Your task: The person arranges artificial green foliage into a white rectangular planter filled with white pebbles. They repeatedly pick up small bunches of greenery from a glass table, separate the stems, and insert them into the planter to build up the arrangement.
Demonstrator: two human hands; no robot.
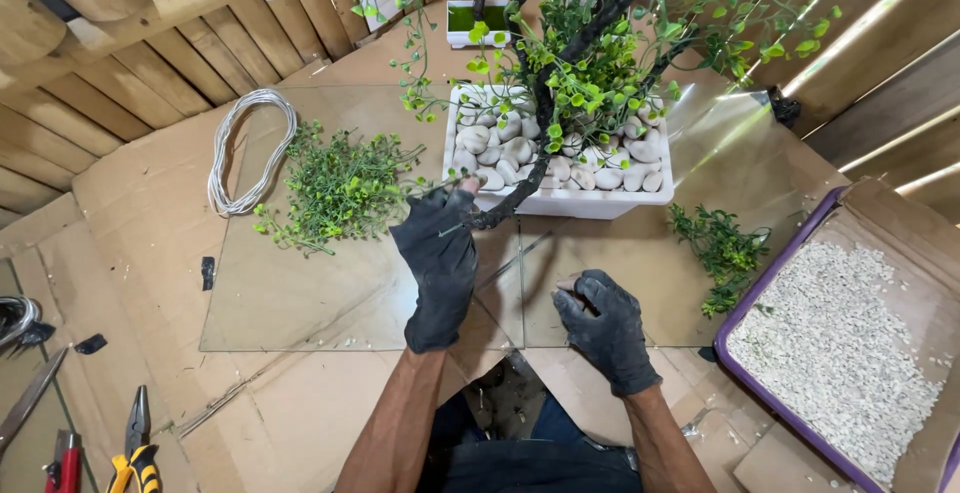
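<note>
Artificial tree point(560, 83): dark twisted trunk, small green leaves, rooted in a white rectangular planter point(590, 203) filled with pale pebbles.
Left hand point(437, 263): black glove, fingers closed on the trunk base at the planter's front edge.
Right hand point(603, 325): gloved, just in front of the planter, fingers curled; contents cannot be told.
Hidden: treetop cut off by the frame.
</note>
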